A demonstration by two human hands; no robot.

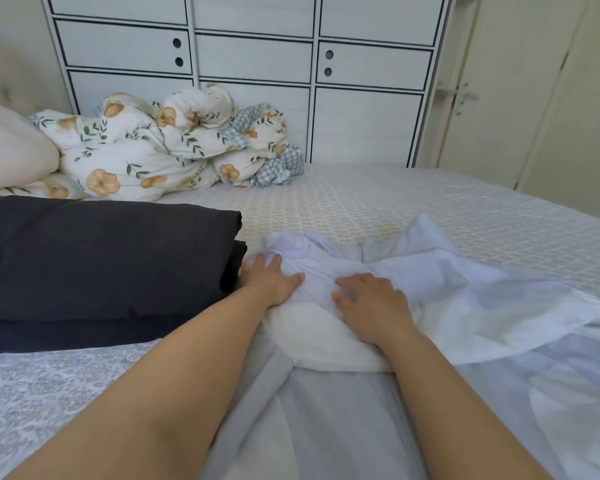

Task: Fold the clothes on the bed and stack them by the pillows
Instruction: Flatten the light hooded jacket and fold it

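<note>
Hands, left (271, 280) and right (369, 303), press white garment (465, 292) (bed (395, 202)).

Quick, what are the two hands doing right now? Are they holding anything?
Left hand: open, fingers flat, pressing on the white cloth.
Right hand: open, resting flat on the same white cloth, gripping nothing.

Counts: 2 hands, left hand (271, 280) and right hand (371, 303). 1 white garment (458, 292), 1 dark folded stack (94, 268), 1 floral duvet (160, 143), 1 pillow (11, 147), 1 bed (395, 202), 1 wardrobe (253, 57), 1 door (520, 98).
</note>
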